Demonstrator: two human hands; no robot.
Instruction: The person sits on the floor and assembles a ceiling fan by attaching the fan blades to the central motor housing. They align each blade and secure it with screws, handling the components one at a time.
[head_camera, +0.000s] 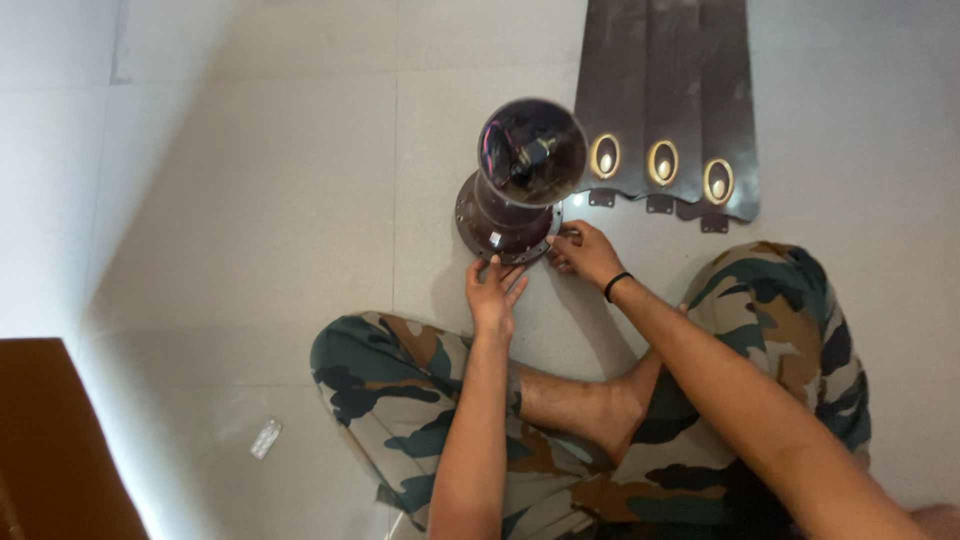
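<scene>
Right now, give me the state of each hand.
Left hand: open, fingertips on the fan motor rim.
Right hand: fingers pinched at the rim; contents cannot be told.

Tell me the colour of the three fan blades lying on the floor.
Dark brown flat metal fan blades, each with a gold oval ornament near its base; head view.

Fan motor housing (512, 195) stands on the floor (250, 200), directly ahead of the person's crossed legs (420, 400). Three fan blades (665, 100) lie side by side on the floor just right of it, partly behind. Left hand (494, 292) touches the housing's near rim; right hand (585, 252) touches its right rim. Small flat strip (266, 438) lies on the floor left of the left knee.
</scene>
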